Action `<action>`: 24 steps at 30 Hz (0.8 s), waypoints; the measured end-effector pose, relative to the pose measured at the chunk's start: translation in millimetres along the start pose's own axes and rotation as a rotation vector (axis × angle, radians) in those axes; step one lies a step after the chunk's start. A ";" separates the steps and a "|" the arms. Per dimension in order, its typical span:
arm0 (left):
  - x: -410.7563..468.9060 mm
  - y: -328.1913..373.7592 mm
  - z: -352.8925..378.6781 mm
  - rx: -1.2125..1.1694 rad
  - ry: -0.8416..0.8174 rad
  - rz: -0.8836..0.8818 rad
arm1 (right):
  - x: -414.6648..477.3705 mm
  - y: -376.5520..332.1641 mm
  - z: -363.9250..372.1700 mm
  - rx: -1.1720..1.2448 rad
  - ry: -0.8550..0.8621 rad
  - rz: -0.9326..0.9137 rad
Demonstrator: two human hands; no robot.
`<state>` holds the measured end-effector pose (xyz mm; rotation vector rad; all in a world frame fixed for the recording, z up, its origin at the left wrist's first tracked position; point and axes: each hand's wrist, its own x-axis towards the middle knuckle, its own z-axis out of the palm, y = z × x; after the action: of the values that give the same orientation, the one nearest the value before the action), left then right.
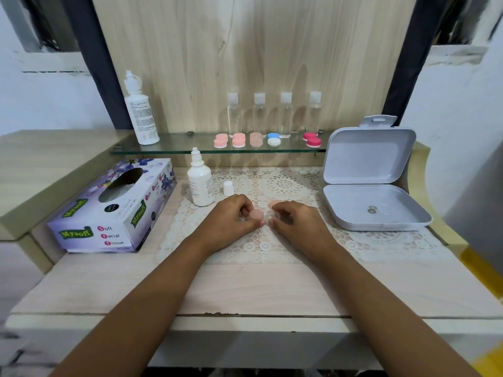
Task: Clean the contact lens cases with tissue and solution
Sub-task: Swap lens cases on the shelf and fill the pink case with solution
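Two hands, one pale pink lens case (pixel 257 214). It lies sideways just right of the small solution bottle (pixel 201 186). My left hand (pixel 231 217) pinches its left end with curled fingers, and my right hand (pixel 295 223) pinches its right end. The tissue box (pixel 114 210) sits left of the bottle.

clear bottles (pixel 234 115) 4 | white bottles (pixel 141 115) 2 | shelf lens cases (pixel 238 140) 5 | tissue box (pixel 109 213) 1

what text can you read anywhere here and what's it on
"Mysoft": tissue box, on its front and top.
"Soft Facial Tissue": front of the tissue box.
Label print on the small solution bottle and the tall white bottle: too small to read.
Dark round badges on the box: blurred, unreadable.
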<state>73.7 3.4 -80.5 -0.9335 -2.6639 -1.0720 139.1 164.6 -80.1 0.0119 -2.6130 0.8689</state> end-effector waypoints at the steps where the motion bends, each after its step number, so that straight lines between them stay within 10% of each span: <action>1: -0.7 0.6 -0.1 -0.008 -0.012 -0.003 | 0.2 0.0 0.0 -0.006 -0.002 0.001; 24: -0.5 -6.6 3.5 -0.053 -0.090 0.058 | 0.8 0.8 0.5 -0.017 -0.010 0.009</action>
<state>70.5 1.8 -87.2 -1.0867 -2.6731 -1.1185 138.1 165.0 -80.7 0.0000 -2.6320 0.8512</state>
